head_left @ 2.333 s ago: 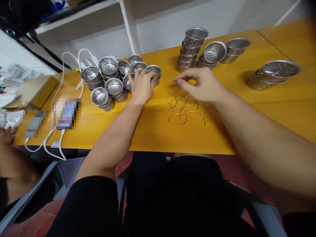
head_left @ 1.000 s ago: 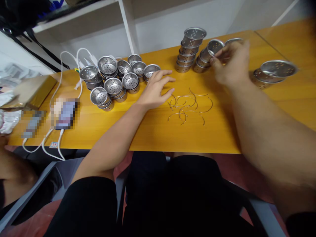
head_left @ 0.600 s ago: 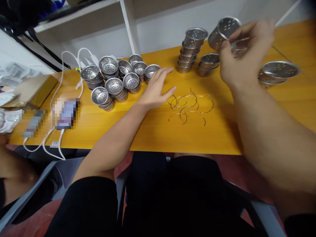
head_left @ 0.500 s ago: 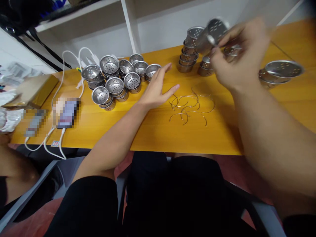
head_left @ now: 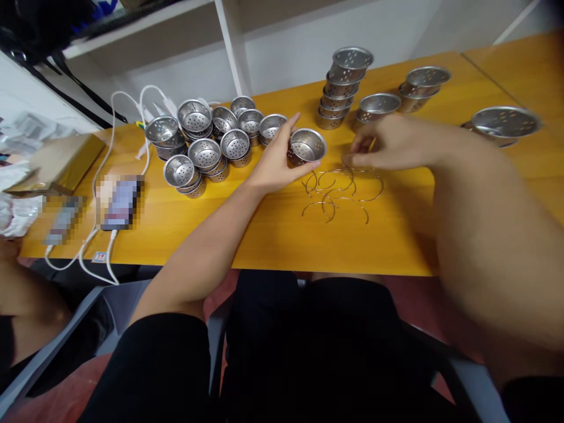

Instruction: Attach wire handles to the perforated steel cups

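My left hand (head_left: pixel 275 161) curves round a perforated metal cup (head_left: pixel 307 145), its thumb in front and fingers behind. The cup is upright with its mouth facing up. My right hand (head_left: pixel 388 147) is palm down, with thumb and fingertips bent together at the far edge of several thin curved wires (head_left: pixel 328 202) on the table. Whether a wire is between those fingertips is hidden. Close behind the right hand stands another metal cup (head_left: pixel 379 104), partly covered by it.
Nested perforated cups (head_left: pixel 205 154) crowd the left of the wooden table (head_left: pixel 282 241). A leaning cup stack (head_left: pixel 337 88) rises behind the wires. More cups (head_left: pixel 423 82) stand at the right. A phone (head_left: pixel 121 202), white cables and a cardboard box (head_left: pixel 57 161) lie further left, beside another person's arm.
The metal cup that my right hand held up is now inside my left hand's grasp. My right hand has let it go and come down and left to the wires.
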Action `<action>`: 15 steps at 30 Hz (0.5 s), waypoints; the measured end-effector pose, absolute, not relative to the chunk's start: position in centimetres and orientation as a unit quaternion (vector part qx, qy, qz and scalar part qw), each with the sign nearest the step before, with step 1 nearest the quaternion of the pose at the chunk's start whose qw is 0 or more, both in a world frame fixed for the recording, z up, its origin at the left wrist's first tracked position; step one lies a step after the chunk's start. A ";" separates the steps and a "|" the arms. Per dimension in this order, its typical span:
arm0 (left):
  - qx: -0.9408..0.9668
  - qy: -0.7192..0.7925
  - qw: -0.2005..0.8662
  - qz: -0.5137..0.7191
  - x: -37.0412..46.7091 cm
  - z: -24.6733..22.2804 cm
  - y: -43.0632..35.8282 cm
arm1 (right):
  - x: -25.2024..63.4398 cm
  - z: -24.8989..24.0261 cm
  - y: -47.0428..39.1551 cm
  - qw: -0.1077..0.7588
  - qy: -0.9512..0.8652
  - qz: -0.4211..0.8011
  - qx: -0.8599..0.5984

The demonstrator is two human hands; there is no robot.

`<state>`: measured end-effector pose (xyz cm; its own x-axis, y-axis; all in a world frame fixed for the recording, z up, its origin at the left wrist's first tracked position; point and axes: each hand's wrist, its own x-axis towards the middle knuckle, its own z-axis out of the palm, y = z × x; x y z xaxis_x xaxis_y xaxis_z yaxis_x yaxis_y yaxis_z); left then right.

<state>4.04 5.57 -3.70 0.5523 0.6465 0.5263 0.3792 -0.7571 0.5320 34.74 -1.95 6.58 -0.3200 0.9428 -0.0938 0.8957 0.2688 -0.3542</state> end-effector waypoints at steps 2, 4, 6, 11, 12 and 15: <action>0.869 0.295 0.174 0.357 3.9 -3.6 5.7 | 35.2 6.6 -1.5 -0.024 -0.783 0.218 -0.582; 0.872 0.294 0.171 0.352 3.8 -3.4 5.5 | 35.3 6.5 -1.3 -0.054 -0.778 0.236 -0.580; 0.874 0.293 0.172 0.348 3.7 -3.0 5.1 | 35.0 6.4 -1.3 -0.060 -0.779 0.222 -0.583; 0.880 0.294 0.175 0.328 3.6 -2.2 4.2 | 34.2 6.8 -2.0 -0.068 -0.784 0.186 -0.588; 0.881 0.295 0.175 0.327 3.6 -2.1 4.2 | 34.1 6.8 -2.1 -0.072 -0.784 0.183 -0.590; 0.881 0.294 0.177 0.326 3.7 -2.0 4.0 | 33.6 6.9 -2.1 -0.088 -0.778 0.181 -0.595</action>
<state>3.66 4.00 -1.98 0.6144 0.6333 0.4706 0.4026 -0.7646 0.5033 33.63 -2.08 6.89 -0.2758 0.8945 -0.3519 0.9581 0.2261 -0.1760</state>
